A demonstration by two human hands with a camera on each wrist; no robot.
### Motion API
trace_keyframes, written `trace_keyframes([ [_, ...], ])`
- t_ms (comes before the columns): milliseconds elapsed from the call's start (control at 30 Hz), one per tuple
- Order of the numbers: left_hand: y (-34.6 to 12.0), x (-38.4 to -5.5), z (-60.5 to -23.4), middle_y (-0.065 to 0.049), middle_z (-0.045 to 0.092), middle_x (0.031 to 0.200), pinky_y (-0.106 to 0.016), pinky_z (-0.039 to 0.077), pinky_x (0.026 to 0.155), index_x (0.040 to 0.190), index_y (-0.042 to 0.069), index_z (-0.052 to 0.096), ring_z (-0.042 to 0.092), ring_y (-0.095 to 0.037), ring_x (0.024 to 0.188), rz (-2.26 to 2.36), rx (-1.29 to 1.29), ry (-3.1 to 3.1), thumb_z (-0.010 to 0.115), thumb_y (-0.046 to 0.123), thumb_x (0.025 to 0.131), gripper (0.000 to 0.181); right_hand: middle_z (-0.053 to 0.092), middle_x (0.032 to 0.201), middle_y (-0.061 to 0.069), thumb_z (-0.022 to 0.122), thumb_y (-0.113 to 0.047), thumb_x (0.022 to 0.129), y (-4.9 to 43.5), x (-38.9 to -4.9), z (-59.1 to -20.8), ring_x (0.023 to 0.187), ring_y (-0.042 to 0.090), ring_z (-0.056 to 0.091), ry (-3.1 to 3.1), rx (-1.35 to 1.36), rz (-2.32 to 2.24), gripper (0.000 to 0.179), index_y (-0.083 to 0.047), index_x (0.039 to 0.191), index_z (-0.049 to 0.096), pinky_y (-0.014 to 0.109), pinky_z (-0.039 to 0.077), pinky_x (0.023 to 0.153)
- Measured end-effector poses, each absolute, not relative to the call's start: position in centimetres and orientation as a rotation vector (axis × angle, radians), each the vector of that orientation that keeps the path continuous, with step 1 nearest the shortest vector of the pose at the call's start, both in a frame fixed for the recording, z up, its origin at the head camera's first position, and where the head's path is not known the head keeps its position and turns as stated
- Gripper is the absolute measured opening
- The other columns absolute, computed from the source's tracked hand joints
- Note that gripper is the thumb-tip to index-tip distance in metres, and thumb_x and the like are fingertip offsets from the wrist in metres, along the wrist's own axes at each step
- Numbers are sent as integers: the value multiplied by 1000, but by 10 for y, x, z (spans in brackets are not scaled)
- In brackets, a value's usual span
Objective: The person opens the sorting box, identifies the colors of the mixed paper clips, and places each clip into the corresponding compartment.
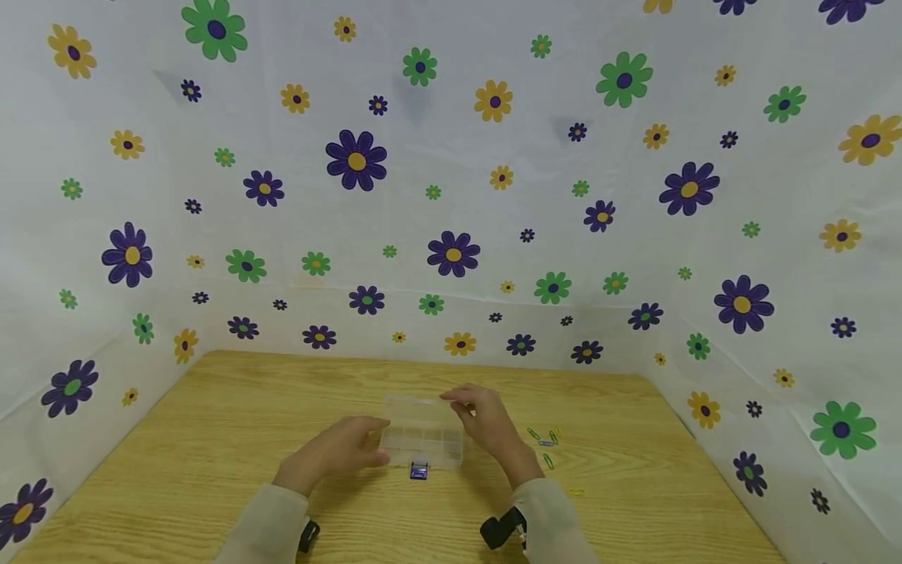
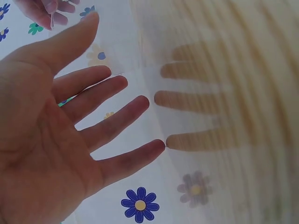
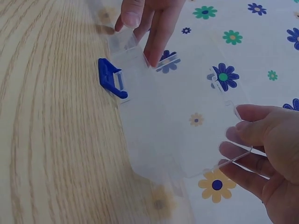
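A clear plastic compartment box sits on the table with its lid raised at the back. On its front side hangs a blue latch, seen larger in the right wrist view. My right hand pinches the lid's right corner between thumb and fingers. At the left end of the box is my left hand, thumb and fingers to either side of that end. The left wrist view shows its fingers straight and spread, fingertips right at the box's see-through wall.
Several green, yellow and blue paper clips lie on the wooden table to the right of the box. One yellow paper clip lies nearer the front. A white flower-patterned cloth surrounds the table at back and sides.
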State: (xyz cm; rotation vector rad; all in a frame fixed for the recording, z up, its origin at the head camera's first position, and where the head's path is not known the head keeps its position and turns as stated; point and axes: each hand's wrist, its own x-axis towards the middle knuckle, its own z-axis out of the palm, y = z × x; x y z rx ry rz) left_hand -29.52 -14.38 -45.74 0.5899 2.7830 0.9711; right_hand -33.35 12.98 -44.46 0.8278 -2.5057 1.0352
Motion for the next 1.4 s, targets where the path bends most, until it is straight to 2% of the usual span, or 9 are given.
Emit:
trace_keyframes([
  [267, -145, -298, -458, -22, 61, 144, -59, 44, 113, 139, -2, 61, 56, -44, 135, 952, 645, 2817, 76, 20, 94, 53, 74, 121, 15, 65, -2, 99, 130, -334, -445, 102, 27, 72, -2545, 848, 957, 28, -1, 125, 73, 43, 61, 89],
  [500, -141, -299, -458, -21, 60, 145, -58, 45, 113, 141, -1, 59, 57, -43, 134, 953, 646, 2837, 78, 18, 92, 55, 66, 135, 21, 62, -4, 101, 132, -334, -443, 114, 35, 68, -2591, 854, 993, 34, 1, 135, 65, 51, 58, 94],
  [600, -139, -299, -456, -21, 60, 145, -58, 44, 114, 141, -1, 58, 57, -43, 134, 957, 651, 2843, 79, 17, 90, 58, 61, 141, 24, 62, -6, 102, 132, -335, -443, 123, 40, 63, -2620, 830, 968, 38, 1, 139, 61, 54, 55, 99],
  [833, -135, -302, -455, -23, 60, 140, -57, 43, 114, 142, -4, 56, 56, -42, 132, 867, 667, 2865, 80, 15, 89, 61, 44, 156, 30, 63, -10, 102, 127, -339, -439, 143, 50, 44, -2729, 789, 814, 44, 3, 144, 57, 63, 39, 116],
  [1033, -134, -309, -457, -20, 57, 142, -55, 45, 115, 144, -3, 53, 56, -40, 134, 768, 680, 2904, 75, 16, 94, 59, 39, 158, 31, 62, -10, 102, 123, -345, -433, 145, 50, 43, -2776, 789, 785, 49, 6, 147, 51, 62, 39, 117],
  [1200, -132, -312, -456, -20, 53, 148, -57, 42, 117, 147, -1, 51, 51, -41, 140, 781, 641, 2870, 74, 24, 96, 61, 37, 160, 31, 61, -11, 102, 122, -351, -436, 147, 48, 41, -2836, 753, 744, 53, 7, 150, 46, 59, 38, 119],
  [1400, -129, -313, -459, -18, 54, 149, -58, 44, 114, 147, 3, 54, 51, -40, 140, 664, 631, 2935, 74, 32, 95, 63, 36, 161, 30, 60, -12, 102, 122, -355, -439, 148, 47, 40, -2889, 737, 709, 56, 8, 152, 43, 57, 37, 120],
])
